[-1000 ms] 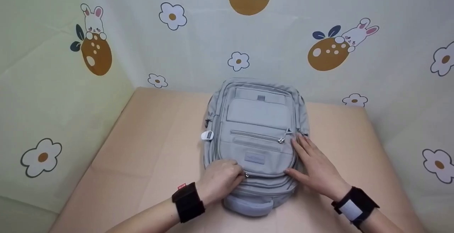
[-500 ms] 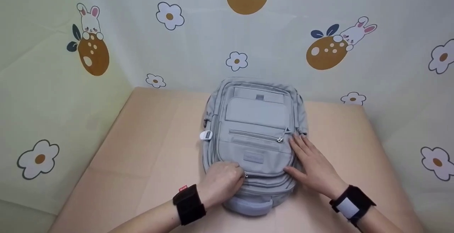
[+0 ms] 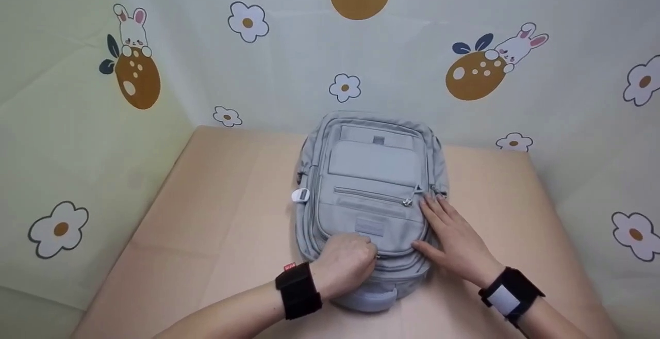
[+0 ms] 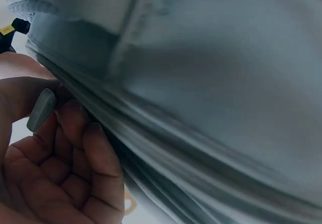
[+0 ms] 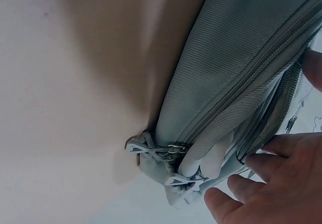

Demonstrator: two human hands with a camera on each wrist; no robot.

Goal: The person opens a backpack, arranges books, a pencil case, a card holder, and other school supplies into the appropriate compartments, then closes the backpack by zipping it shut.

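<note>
The left hand (image 3: 344, 267) is sliding to the right along the near edge of the backpack (image 3: 368, 194), pinching the zipper pull (image 4: 41, 109) and taking it along.

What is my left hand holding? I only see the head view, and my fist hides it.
Observer: The left wrist view shows your left hand pinching a small grey zip tab against the bag.
Operator: Are there more zips?
Observer: Yes. In the right wrist view, metal pulls sit bunched at the bag's corner, close to the table.
Operator: And my right hand?
Observer: The same view shows the right hand with its fingertips against the bag's zipped edge, gripping nothing.
</note>
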